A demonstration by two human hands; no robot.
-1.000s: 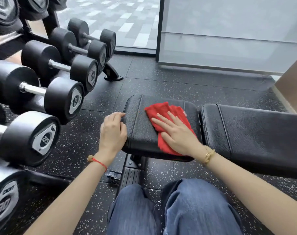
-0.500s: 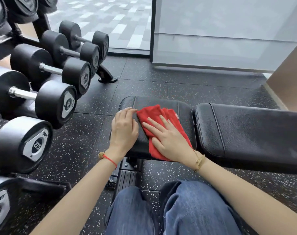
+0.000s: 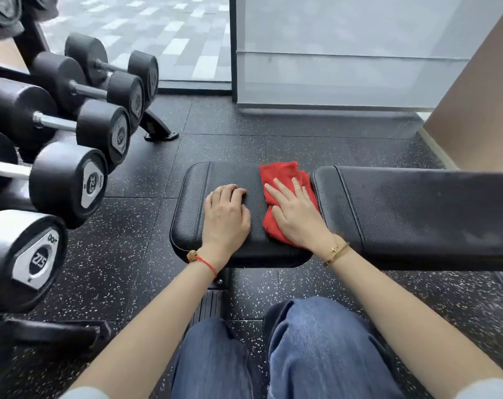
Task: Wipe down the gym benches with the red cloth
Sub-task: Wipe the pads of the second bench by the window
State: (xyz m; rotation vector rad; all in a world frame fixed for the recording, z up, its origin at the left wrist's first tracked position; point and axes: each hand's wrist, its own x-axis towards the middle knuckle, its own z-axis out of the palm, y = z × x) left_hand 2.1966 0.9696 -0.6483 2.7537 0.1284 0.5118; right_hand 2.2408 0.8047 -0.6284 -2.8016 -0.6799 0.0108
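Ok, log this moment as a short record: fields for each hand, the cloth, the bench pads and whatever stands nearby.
left hand: rests on the seat pad, fingers loosely bent, holding nothing
right hand: lies flat on the red cloth, fingers straight, pressing it down
red cloth: crumpled, on the seat pad's right end, beside the gap to the long pad
long pad: bare, untouched by either hand
nearby: dumbbell rack to the left, speckled floor
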